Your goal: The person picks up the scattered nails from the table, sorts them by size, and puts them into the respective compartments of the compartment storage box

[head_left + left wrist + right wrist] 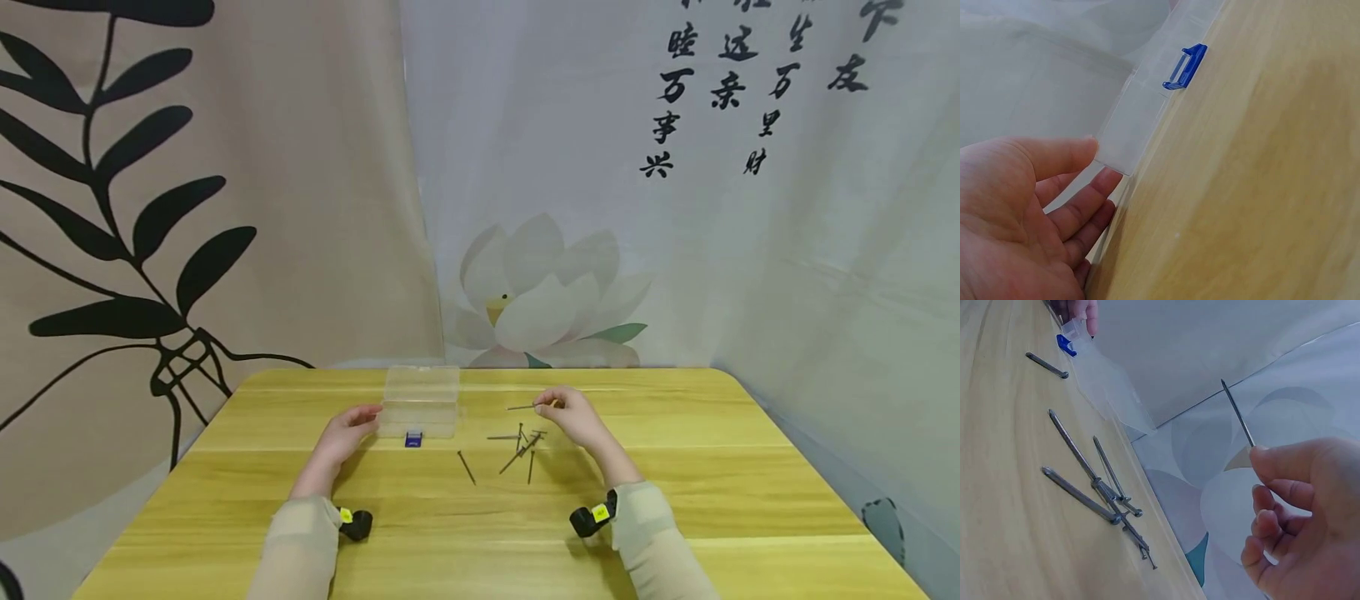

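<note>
A clear plastic compartment box (pixel 417 412) stands on the table with its lid raised, a blue latch (pixel 413 439) on its front. At its left end my left hand (pixel 351 430) holds it, thumb at the upper edge and fingertips against the side, as the left wrist view shows. My right hand (pixel 567 414) pinches a nail (pixel 1238 414) between thumb and index finger, the shank pointing away from the hand. Several loose nails (pixel 1075 447) lie crossed in a small heap just below that hand. One single nail (pixel 467 468) lies apart, nearer the box.
The wooden table (pixel 480 542) ends at a back edge just behind the box. Behind it hangs a fabric backdrop (pixel 525 167) with printed leaves, a lotus and writing. Black wrist cameras are strapped to both sleeves (pixel 300 533).
</note>
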### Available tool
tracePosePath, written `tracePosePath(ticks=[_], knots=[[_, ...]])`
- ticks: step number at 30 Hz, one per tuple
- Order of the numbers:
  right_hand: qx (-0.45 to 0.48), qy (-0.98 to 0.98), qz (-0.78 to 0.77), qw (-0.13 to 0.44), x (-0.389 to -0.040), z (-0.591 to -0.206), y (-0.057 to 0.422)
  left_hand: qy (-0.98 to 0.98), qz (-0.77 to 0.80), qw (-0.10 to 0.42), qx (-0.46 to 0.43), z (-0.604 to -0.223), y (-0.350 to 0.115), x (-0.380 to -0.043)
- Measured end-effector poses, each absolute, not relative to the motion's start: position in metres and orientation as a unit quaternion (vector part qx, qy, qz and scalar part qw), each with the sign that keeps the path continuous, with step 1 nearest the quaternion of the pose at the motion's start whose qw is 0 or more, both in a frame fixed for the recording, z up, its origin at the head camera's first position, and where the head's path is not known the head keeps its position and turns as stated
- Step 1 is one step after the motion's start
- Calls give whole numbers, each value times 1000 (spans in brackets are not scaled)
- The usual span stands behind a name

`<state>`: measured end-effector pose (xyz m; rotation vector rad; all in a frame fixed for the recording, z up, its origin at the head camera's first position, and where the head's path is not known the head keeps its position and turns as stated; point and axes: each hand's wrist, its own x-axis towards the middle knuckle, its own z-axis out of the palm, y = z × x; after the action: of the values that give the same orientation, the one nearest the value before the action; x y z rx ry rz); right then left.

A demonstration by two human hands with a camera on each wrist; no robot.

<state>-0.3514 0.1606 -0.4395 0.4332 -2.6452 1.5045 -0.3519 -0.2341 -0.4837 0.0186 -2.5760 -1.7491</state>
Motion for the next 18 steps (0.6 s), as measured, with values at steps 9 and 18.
tracePosePath(ticks=[9,18], knots=[[136,-858,493,46,-354,-448,150,-829,-559,19,3,-479,-235,-352],[150,-846,511,20,-369,-444,128,-827,-562,20,0,-483,-232,-351]])
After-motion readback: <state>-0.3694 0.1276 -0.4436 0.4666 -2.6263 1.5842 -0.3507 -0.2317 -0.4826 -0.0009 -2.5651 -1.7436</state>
